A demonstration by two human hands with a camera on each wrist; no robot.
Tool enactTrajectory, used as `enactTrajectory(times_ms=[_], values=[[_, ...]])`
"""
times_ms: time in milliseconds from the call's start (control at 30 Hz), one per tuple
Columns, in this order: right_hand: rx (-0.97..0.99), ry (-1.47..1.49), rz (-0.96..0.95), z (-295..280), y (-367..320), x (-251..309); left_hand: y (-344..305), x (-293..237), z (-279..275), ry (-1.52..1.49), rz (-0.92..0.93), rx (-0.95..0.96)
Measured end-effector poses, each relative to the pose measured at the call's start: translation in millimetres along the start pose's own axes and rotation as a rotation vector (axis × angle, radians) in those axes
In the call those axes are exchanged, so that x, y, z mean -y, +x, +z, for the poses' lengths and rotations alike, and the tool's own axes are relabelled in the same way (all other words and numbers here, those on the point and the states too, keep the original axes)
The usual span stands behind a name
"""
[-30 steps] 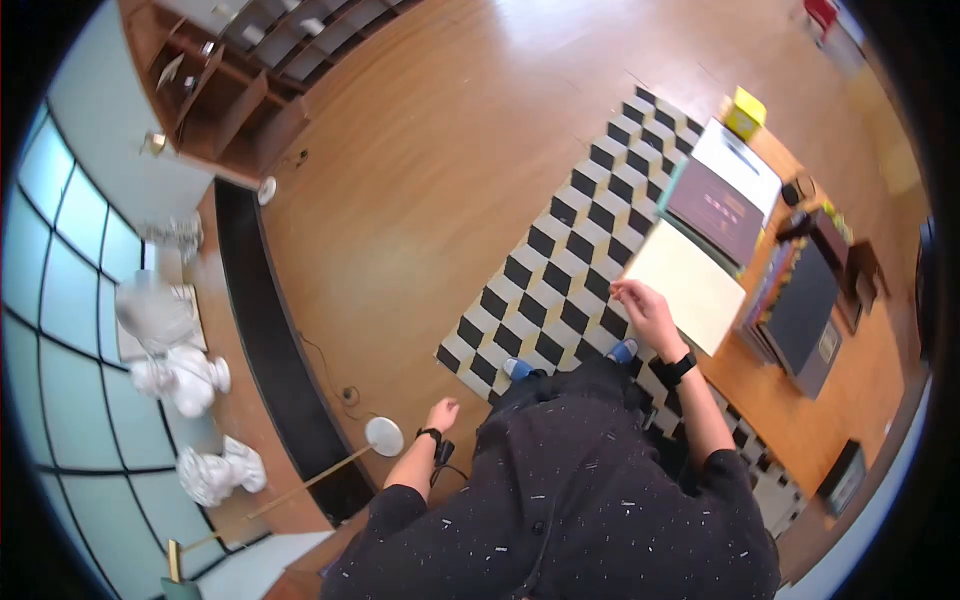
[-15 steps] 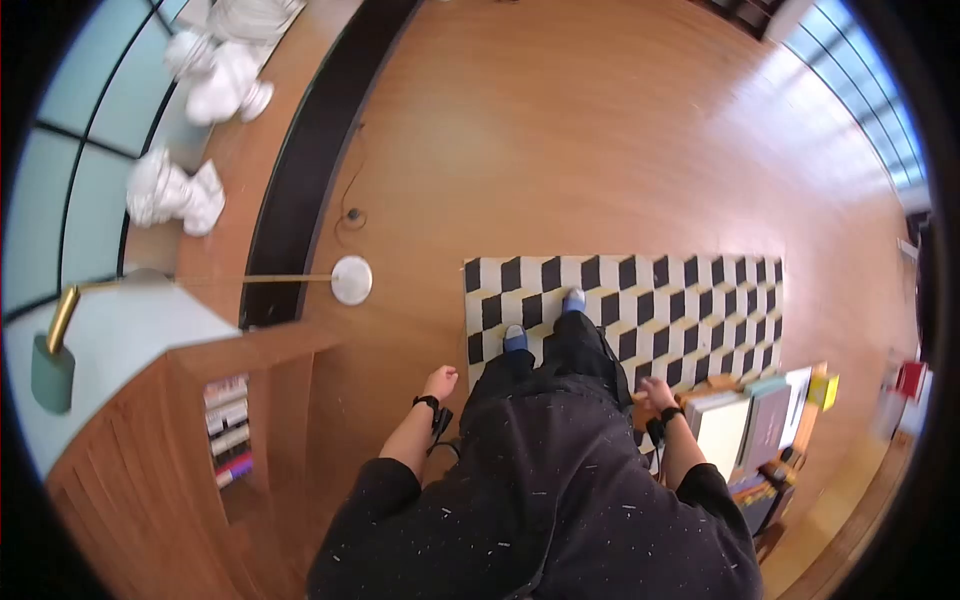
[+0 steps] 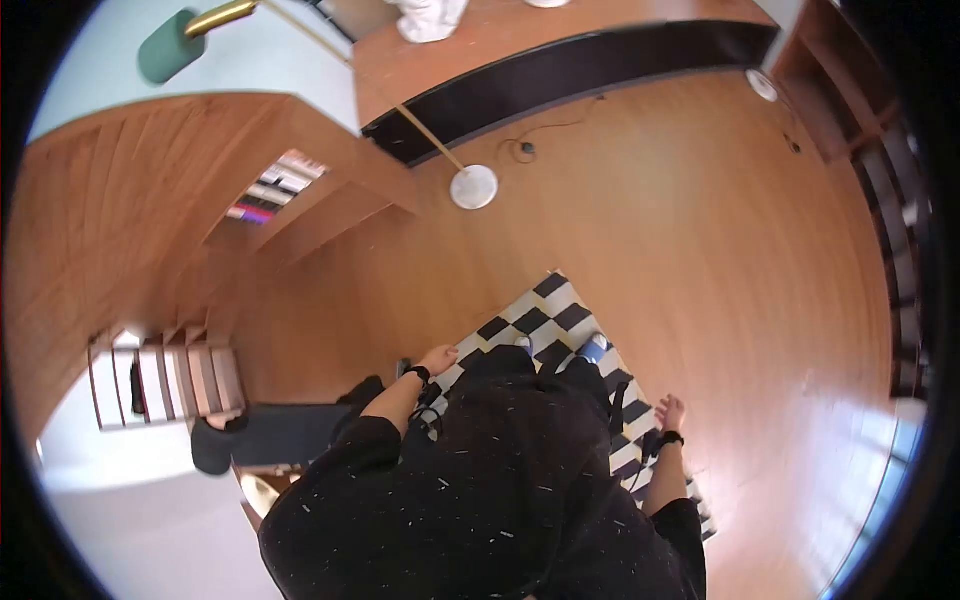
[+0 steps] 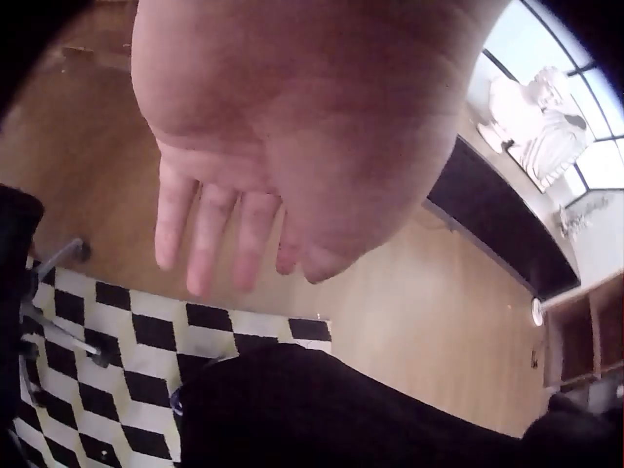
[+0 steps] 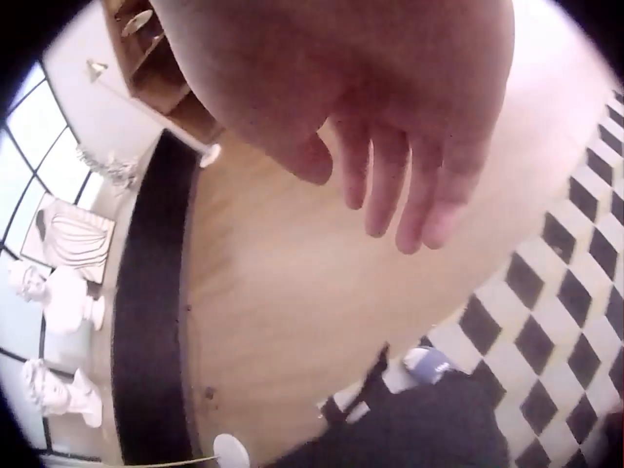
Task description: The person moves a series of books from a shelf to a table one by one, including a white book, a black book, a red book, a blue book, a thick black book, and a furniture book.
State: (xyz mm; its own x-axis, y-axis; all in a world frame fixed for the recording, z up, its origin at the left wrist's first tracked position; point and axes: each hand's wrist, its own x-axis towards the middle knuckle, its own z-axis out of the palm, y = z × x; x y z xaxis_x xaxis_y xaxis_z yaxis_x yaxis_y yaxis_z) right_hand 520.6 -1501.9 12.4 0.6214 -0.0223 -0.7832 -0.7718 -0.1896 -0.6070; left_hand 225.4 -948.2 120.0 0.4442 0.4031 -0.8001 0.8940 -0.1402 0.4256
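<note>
My left hand [image 3: 438, 360] hangs beside my left hip, over the edge of the patterned rug [image 3: 552, 308]. In the left wrist view its fingers [image 4: 219, 234] are relaxed and nearly straight, with nothing in them. On the other side, my right hand [image 3: 671, 412] hangs away from my body, above the wooden floor [image 3: 740, 300] and the rug's side. The right wrist view shows its fingers [image 5: 390, 190] loosely extended and holding nothing. Neither hand touches an object. Both wrists wear dark bands.
A wooden bookcase [image 3: 170, 170] with books [image 3: 278, 187] curves along the left. The round white base [image 3: 474, 187] of a floor lamp stands ahead, near a cable and a black-fronted ledge [image 3: 600, 70]. A black chair [image 3: 285, 432] is behind my left arm. White busts [image 5: 68, 297] line the ledge.
My body and view have turned left, away from the desk with the large books. My right hand has left the book area and now hangs at my side. The left hand stays low.
</note>
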Motion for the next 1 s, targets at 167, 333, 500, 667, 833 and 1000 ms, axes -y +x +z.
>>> enactTrajectory(times_ms=[167,333,500,667,833,1000], values=[[0.190,-0.221,-0.083,56,52,127,-33,25,29,-0.009,0.088,-0.233],[0.321,-0.359,-0.065,128,76,165,-72,39,51,-0.252,-0.036,-0.182],[0.465,-0.427,-0.009,204,39,159,-48,115,65,-0.493,-0.189,0.030],[0.538,-0.533,0.165,244,32,131,-28,136,23,-0.649,-0.222,-0.236],[0.449,-0.825,0.153,298,-7,141,-5,167,-35,-0.454,0.039,-0.681],[0.473,-0.796,0.154,384,-18,152,-18,174,-61,-0.622,-0.108,-0.694]])
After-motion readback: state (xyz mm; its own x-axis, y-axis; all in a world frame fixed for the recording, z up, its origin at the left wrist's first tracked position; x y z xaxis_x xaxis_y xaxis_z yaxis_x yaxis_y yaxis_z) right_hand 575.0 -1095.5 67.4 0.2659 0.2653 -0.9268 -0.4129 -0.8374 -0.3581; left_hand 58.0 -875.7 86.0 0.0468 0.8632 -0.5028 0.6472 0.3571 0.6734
